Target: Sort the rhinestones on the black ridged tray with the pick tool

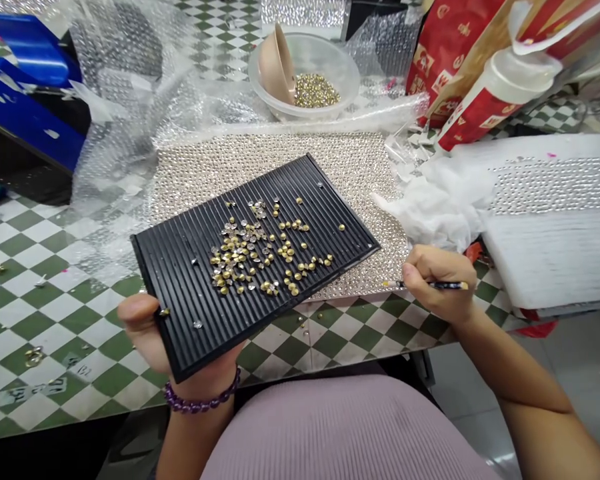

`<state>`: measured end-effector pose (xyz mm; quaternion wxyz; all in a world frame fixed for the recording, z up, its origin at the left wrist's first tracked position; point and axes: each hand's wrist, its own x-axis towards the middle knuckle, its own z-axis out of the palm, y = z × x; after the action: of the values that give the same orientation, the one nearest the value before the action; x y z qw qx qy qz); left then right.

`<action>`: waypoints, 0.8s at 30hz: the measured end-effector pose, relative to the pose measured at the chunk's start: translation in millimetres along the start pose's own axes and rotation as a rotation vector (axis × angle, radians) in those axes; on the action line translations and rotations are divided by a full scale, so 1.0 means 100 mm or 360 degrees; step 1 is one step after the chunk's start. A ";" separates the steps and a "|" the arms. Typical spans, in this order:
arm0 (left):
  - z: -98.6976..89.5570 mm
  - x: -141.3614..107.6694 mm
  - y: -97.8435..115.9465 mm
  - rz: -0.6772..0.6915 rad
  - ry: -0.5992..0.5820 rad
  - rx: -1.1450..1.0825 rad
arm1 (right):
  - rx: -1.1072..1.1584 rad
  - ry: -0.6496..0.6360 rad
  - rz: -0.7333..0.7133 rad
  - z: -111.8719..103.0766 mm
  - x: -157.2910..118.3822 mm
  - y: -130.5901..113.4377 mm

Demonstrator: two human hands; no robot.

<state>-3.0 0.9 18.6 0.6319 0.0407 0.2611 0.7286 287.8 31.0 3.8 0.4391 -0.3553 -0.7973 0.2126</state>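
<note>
Left hand (151,343): fingers grip black ribbed tray (167,267), long axis running near-left to far-right. Right hand (441,267): fingers close around slim stick (454,285), lying left-right.

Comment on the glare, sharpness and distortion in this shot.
Head view: small bright glints cover the bubble wrap and the rhinestone sheet; head view: the loose stones on the black tray look fairly crisp; head view: the red-and-white cup at upper right leans outward, probably from wide-angle distortion.
</note>
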 end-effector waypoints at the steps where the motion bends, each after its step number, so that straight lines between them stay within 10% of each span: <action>1: 0.01 0.00 -0.01 -0.0003 0.0016 0.0005 | -0.0007 -0.0026 -0.0012 0.00 0.01 0.00; 9: -0.03 0.02 -0.07 0.0201 -0.0033 0.0241 | 0.0067 -0.0012 0.0072 -0.02 -0.08 0.00; 17: 0.03 -0.06 -0.16 -0.0004 -0.0177 0.0081 | 0.0630 0.0641 0.0167 -0.14 0.25 -0.10; 24: 0.01 -0.14 -0.25 -0.0317 -0.0296 0.0007 | 0.0491 0.0106 0.0119 0.09 0.81 -0.45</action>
<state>22.6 -10.5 12.1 0.7225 0.0833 0.2058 0.6548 233.7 62.2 73.3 0.5065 -0.3199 -0.7264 0.3369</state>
